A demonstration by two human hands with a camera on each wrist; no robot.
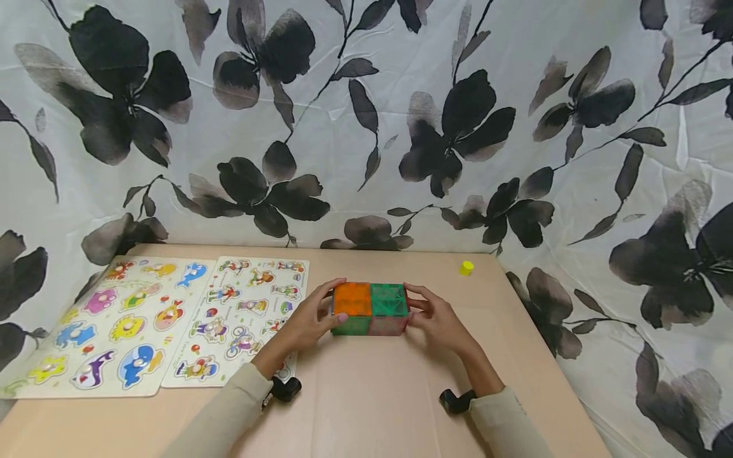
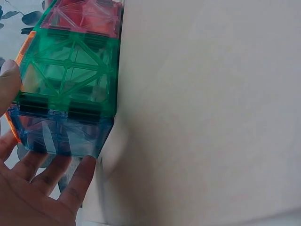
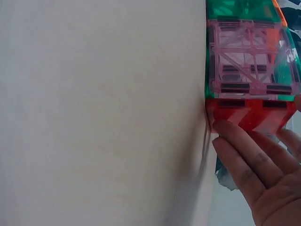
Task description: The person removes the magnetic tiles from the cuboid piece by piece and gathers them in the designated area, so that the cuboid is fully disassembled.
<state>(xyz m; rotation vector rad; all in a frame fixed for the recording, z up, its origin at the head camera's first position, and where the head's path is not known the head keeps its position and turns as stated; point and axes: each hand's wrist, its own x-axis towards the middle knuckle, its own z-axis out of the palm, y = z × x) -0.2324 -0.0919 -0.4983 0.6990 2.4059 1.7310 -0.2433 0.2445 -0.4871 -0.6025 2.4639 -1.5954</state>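
Floral cloth (image 1: 355,146) hangs beyond the table (image 1: 372,394), on whose far half the left hand (image 1: 312,320) and right hand (image 1: 439,320) clasp opposite ends of a tile block (image 1: 371,308). Even, light pressure should keep it intact.

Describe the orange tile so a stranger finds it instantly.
On the table, find the see-through block between the left hand and right hand. The orange tile forms its top's left half; its colour sets it apart from the green tile alongside.
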